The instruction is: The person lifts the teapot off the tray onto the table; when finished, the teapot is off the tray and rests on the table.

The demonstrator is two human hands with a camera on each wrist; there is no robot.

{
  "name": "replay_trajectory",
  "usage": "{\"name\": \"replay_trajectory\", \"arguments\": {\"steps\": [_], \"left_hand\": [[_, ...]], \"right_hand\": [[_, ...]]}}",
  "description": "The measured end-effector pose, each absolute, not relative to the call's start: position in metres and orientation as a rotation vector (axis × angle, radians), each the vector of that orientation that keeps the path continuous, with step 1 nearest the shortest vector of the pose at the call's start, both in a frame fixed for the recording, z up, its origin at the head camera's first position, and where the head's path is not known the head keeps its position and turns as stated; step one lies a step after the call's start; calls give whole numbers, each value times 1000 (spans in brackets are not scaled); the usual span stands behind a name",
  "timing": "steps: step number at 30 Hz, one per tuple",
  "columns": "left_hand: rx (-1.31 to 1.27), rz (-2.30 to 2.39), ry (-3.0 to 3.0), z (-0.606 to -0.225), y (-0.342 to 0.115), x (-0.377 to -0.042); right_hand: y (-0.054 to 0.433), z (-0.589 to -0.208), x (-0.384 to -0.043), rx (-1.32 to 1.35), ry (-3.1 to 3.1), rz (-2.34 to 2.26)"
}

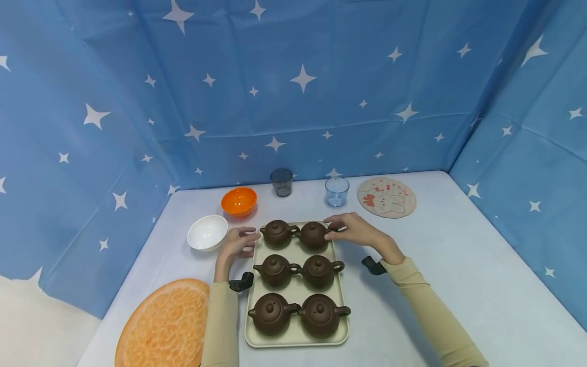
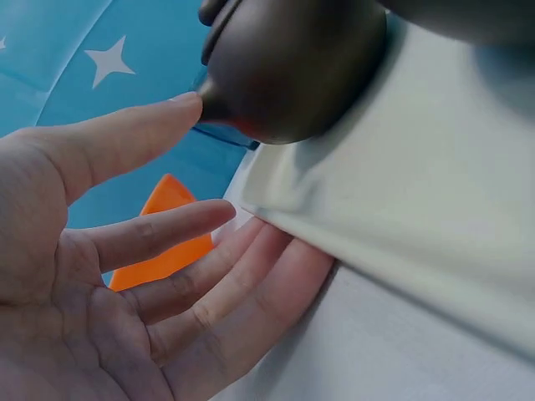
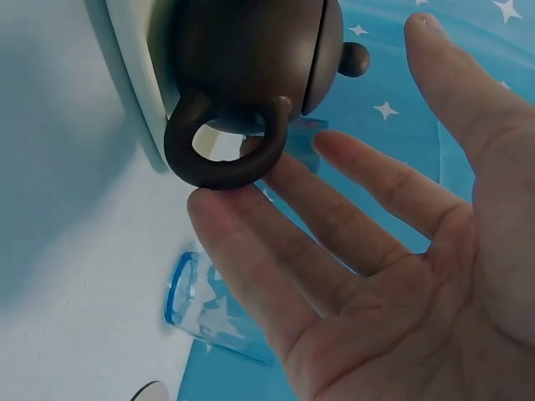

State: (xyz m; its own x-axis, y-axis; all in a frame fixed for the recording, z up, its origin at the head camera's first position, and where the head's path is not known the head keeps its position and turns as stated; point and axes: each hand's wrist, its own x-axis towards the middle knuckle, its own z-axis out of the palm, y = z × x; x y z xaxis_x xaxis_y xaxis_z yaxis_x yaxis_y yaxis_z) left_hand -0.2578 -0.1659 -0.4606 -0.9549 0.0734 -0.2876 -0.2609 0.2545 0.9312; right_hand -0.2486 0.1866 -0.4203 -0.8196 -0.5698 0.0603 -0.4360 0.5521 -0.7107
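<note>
Several dark brown teapots, such as the front-left teapot (image 1: 270, 315), stand in three rows of two on a cream tray (image 1: 295, 289). At the tray's back left corner, my left hand (image 1: 239, 242) has its fingers loosely extended. In the left wrist view, some fingertips touch the tray's edge while another digit reaches the spout of the back-left teapot (image 2: 292, 67). My right hand (image 1: 350, 228) is beside the back-right teapot (image 1: 314, 235). Its fingers are spread and lightly bent, with fingertips at that teapot's handle (image 3: 226, 174), not wrapped round it.
Left of the tray are a white bowl (image 1: 207, 233), an orange bowl (image 1: 239, 201) and a round orange mat (image 1: 165, 326). Behind it stand a grey glass (image 1: 282, 182) and a blue glass (image 1: 337, 191). A round rabbit-print mat (image 1: 387, 198) lies at the back right. Blue starry cloth (image 1: 293, 112) hangs behind.
</note>
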Motion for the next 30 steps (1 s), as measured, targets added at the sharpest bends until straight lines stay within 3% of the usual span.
{"name": "replay_trajectory", "arguments": {"steps": [17,30], "left_hand": [[-177,1728,2304,-466,-167,-259],[-190,1725,2325,-469,-167,-260]], "right_hand": [[177,-433,-264,-807,2813,-1012],[183,-442,-272,-759,2705,-1190]]}}
